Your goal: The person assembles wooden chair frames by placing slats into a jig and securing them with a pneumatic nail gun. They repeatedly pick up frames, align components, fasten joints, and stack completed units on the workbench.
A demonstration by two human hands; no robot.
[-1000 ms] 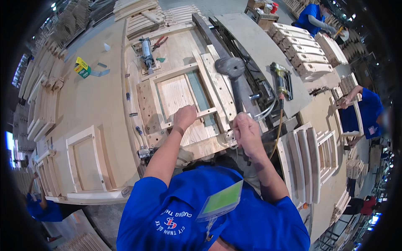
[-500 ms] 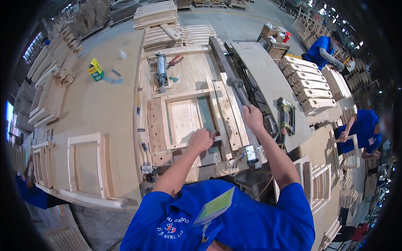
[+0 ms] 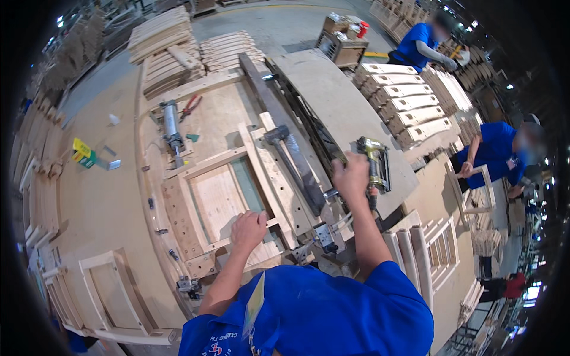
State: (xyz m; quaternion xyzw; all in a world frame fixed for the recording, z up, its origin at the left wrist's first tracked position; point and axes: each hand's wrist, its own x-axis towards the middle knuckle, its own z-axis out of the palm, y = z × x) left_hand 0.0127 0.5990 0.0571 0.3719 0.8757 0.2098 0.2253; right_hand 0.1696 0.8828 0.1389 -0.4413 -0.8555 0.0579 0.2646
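My left hand [image 3: 248, 230] lies over the near rail of a pale wooden frame [image 3: 191, 204], fingers curled onto the wood. The frame sits in a wooden clamping jig [image 3: 169, 216] with a pneumatic cylinder [image 3: 171, 121] behind it. A hammer [image 3: 276, 135] rests on the jig's right side, away from both hands. Farther right, my right hand [image 3: 351, 177] is just left of a nail gun [image 3: 373, 155] lying on a grey board. Its fingers are partly hidden, and I cannot tell whether they touch the gun.
Red-handled pliers [image 3: 191, 105] lie by the cylinder. A dark metal beam [image 3: 285, 130] runs along the jig's right side. A yellow-green box [image 3: 84, 152] and a finished frame [image 3: 116, 293] are on the left board. Stacked slats [image 3: 409, 107] stand at right, where two people in blue work.
My right hand has let go of the hammer, now lying on the jig, and is beside the nail gun. My left hand remains on the frame. The whole view has turned.
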